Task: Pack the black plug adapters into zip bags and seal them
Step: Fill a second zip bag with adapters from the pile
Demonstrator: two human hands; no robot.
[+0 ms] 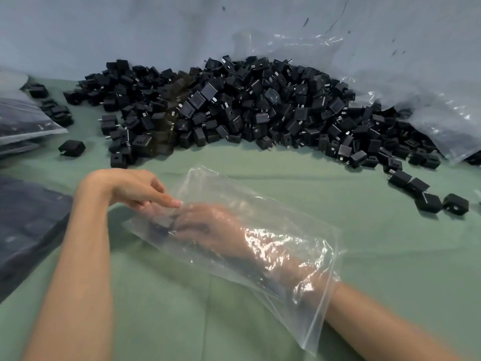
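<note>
A person's right hand (208,227) is thrust wrist-deep into a clear zip bag (276,217) lying on a green-covered table (390,269), the bag's open mouth bunched around the forearm. Seen through the glossy plastic, its fingers curl around a few black plug adapters (162,222) at the bag's far, closed end — the view there is blurred, and their number cannot be told. The left hand (130,188) reaches in from outside, its fingers (170,201) pinching the plastic at that same end, just above the adapters, with the forefinger stretched along the bag. Behind the hands, well apart from them, a broad pile (234,108) of loose black adapters spreads across the table against a blue-grey backdrop (130,29); at its right edge it spills out of a large, crumpled clear plastic sack (421,100). Several strays (426,201) lie near the table's right side, and a single one (71,148) sits alone to the left. At far left, filled zip bags (26,121) lie flat and overlapping, dark with adapters — more dark, packed bags (28,225) rest beside the left forearm.
</note>
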